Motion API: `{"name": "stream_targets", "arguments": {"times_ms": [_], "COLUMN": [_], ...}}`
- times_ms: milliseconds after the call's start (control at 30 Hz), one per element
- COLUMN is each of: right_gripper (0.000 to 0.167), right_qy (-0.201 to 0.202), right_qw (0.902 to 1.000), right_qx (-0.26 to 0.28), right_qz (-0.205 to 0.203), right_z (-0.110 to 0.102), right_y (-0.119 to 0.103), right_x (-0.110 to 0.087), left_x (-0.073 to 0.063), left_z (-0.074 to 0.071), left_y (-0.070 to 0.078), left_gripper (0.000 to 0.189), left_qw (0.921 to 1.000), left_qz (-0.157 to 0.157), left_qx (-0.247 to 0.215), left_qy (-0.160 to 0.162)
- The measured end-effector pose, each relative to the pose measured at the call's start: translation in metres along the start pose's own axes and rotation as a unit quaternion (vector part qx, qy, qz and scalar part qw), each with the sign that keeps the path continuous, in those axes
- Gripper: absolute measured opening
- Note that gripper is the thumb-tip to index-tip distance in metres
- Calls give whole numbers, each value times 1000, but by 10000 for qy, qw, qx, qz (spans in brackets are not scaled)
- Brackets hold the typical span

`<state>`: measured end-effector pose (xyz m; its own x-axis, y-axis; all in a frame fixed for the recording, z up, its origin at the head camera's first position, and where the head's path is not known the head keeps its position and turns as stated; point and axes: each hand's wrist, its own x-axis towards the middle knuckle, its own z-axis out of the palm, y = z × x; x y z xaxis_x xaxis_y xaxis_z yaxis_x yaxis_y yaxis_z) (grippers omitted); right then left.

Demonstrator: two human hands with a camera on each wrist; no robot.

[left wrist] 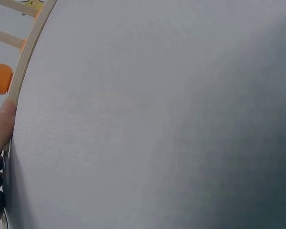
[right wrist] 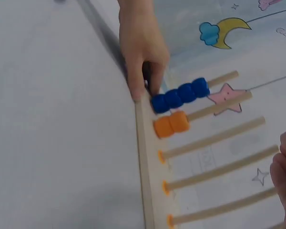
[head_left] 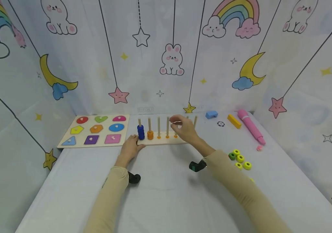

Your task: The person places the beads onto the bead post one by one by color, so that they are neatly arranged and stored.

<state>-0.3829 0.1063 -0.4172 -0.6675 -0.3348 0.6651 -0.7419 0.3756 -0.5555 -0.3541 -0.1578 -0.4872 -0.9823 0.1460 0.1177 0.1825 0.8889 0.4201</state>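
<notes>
A wooden peg board (head_left: 162, 141) carries a row of upright pegs. Several blue beads (head_left: 141, 132) are stacked on its first peg and two orange beads (head_left: 150, 134) on the second; the pegs after that show only orange rings at their bases. My left hand (head_left: 130, 148) grips the board's left end, with the thumb (left wrist: 5, 117) along the front edge. At the upper end of the fourth peg (right wrist: 224, 169), my right hand (head_left: 184, 128) has thumb and finger pinched together on the tip. That hand covers part of the pegs on the right.
Left of the board lies a shape puzzle (head_left: 84, 139) with colored knobbed pieces. Yellow beads (head_left: 240, 158) and a green bead (head_left: 232, 156) lie beside the right sleeve. Farther back are a blue block (head_left: 211, 114), a yellow block (head_left: 234, 121) and a pink marker-like tube (head_left: 251, 126).
</notes>
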Motion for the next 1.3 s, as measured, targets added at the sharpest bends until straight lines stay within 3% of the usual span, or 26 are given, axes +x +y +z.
{"name": "stream_targets", "arguments": {"times_ms": [200,400,667,833,1133,1300], "right_gripper": [21,22,20,17,15,22], "right_qy": [-75,-348,-411,-401,-563,-871], "right_qw": [9976,9891,9796,9731,9724,9768], "right_qx": [-12,-196,-478,-669,-760,-818], "right_qz": [689,1415,1910,2166,2131,1775], "right_z": [-47,-91,-137,-154,-166,-168], "right_y": [15,-2,23,28,22,13], "right_x": [-40,-85,-147,-171,-204,-210], "left_x": [1,0,0,2,5,5], "left_z": [0,0,-1,-3,-1,-1], "left_y": [0,-1,-2,-3,-3,-3], "left_gripper": [70,70,69,69,69,69], "left_qw": [10000,10000,9999,9999,9999,9999], "left_qz": [26,26,51,104,123,90], "left_qx": [-33,31,-27,-43,-22,-27], "left_qy": [-2,-58,-113,-79,-101,-130]}}
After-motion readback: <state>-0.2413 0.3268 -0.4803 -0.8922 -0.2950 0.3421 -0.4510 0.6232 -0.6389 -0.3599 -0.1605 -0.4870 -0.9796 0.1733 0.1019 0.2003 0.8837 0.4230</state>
